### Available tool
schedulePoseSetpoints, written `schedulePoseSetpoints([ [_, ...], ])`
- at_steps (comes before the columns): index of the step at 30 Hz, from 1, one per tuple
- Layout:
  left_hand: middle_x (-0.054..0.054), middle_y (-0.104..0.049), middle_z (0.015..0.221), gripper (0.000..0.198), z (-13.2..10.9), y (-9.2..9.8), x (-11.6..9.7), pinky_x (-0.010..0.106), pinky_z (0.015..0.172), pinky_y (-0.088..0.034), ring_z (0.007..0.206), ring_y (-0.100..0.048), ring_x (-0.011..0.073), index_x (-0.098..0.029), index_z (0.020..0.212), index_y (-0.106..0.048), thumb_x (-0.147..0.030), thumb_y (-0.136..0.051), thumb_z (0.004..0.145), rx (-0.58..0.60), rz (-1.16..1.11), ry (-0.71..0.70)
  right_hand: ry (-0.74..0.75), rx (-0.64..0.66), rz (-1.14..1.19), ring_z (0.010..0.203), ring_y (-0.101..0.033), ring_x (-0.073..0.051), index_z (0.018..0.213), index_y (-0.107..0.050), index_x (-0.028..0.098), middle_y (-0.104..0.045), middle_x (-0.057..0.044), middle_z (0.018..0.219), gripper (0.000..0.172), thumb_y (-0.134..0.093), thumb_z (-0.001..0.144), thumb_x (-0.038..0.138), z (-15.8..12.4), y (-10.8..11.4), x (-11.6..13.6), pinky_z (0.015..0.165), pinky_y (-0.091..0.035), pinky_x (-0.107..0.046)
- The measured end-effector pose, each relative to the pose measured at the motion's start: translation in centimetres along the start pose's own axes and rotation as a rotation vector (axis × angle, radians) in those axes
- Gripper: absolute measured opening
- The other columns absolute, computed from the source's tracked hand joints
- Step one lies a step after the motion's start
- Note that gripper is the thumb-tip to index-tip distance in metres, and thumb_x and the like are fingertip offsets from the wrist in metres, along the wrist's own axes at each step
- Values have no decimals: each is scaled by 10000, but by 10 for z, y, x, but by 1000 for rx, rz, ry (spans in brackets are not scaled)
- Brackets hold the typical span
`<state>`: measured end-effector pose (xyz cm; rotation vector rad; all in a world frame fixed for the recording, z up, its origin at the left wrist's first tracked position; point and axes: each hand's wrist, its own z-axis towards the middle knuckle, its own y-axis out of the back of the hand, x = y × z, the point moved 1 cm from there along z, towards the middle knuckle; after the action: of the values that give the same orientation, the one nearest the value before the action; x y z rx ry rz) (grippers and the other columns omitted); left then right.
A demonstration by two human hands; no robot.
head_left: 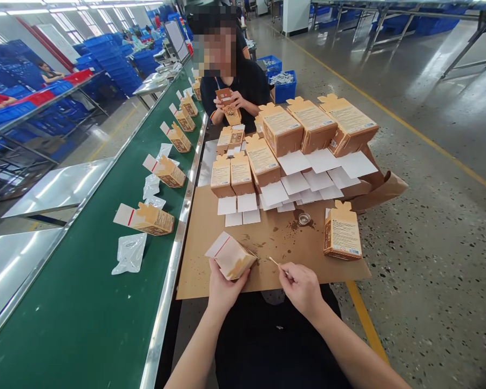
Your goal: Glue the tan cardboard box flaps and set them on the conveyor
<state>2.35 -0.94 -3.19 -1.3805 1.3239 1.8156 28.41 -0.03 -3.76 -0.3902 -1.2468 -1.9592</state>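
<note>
In my left hand (225, 286) is a small carton (231, 258), tilted, with its white flap and red strip pointing up and left. My fingers wrap round its lower side. My right hand (301, 286) pinches a cotton swab (274, 261), its pale tip pointing left toward the carton but apart from it. Both hands are over the front part of a brown cardboard sheet (202, 270). Dark wet-looking spots mark the sheet around a small clear round dish (304, 219). To the right a single orange-brown carton (343, 232) stands by itself.
Stacked cartons (263, 162) with white flaps fill the sheet's far side. On the left runs a green conveyor belt (85, 308) bearing open cartons (156, 219) and clear plastic pouches (132, 253). Across the stack a co-worker (247, 86) holds another carton. Blue bins (284, 89) stand behind.
</note>
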Motion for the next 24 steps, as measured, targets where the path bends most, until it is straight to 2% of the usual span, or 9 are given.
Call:
schedulePoseSetpoints([
  [3, 113, -859, 1158, 716, -4, 0, -3, 476, 854, -712, 1073, -881, 394, -309, 1230, -560, -606, -992, 742, -5, 132, 12, -18, -50, 55, 522, -504, -129, 795, -682, 259, -553, 59, 596, 385, -611, 1166, 184, -6, 15, 3, 594, -431, -267],
  [6, 113, -867, 1120, 691, -5, 1, -12, 470, 810, -705, 1035, -887, 408, -319, 1185, -536, -626, -970, 743, -9, 152, 24, -21, -56, 82, 515, -513, -131, 801, -672, 263, -547, 64, 595, 368, -630, 1156, 177, -11, 19, 8, 587, -438, -261],
  [11, 103, -864, 1103, 622, -5, -9, -24, 464, 831, -709, 1031, -891, 394, -319, 1192, -551, -590, -942, 791, -10, 152, 6, -2, -25, 87, 512, -510, -126, 776, -661, 260, -534, 65, 579, 386, -603, 1150, 185, -14, 7, 15, 577, -435, -250],
  [13, 97, -853, 1081, 632, -3, -13, -24, 463, 834, -716, 1016, -889, 388, -317, 1181, -559, -557, -965, 760, 0, 134, 0, 20, -26, 93, 509, -494, -120, 748, -645, 255, -515, 69, 574, 417, -589, 1158, 202, -13, 4, 15, 573, -437, -245],
  [15, 101, -845, 1096, 682, 4, -7, -21, 494, 887, -734, 1044, -887, 393, -312, 1170, -564, -536, -1009, 704, -24, 83, -2, 43, -38, 110, 499, -475, -114, 735, -635, 251, -494, 75, 572, 422, -590, 1151, 195, -10, 6, 13, 560, -430, -240],
  [17, 107, -841, 1157, 772, 14, 16, -14, 567, 984, -744, 1114, -882, 409, -311, 1181, -558, -526, -1060, 636, -128, -12, 15, 44, -56, 146, 489, -457, -107, 743, -641, 249, -484, 82, 578, 399, -618, 1136, 184, -8, 14, 9, 542, -415, -235],
  [18, 103, -837, 1199, 816, 19, 35, -9, 611, 1040, -736, 1161, -875, 414, -314, 1198, -551, -521, -1083, 615, -212, -55, 34, 33, -66, 168, 487, -450, -105, 755, -653, 249, -481, 85, 584, 379, -640, 1128, 187, -8, 18, 6, 533, -410, -233],
  [22, 54, -789, 1242, 947, 36, 139, 16, 714, 1202, -666, 1277, -834, 403, -330, 1214, -484, -434, -1139, 538, -622, -28, 160, -36, -99, 229, 478, -425, -103, 778, -692, 255, -442, 95, 589, 338, -709, 1115, 250, -7, 33, -6, 506, -408, -222],
  [24, 38, -753, 1196, 968, 43, 183, 29, 745, 1257, -618, 1280, -821, 407, -330, 1182, -448, -369, -1126, 492, -722, 53, 261, -65, -92, 254, 474, -417, -106, 774, -701, 257, -429, 95, 586, 340, -718, 1112, 282, -5, 34, -9, 494, -413, -222],
])
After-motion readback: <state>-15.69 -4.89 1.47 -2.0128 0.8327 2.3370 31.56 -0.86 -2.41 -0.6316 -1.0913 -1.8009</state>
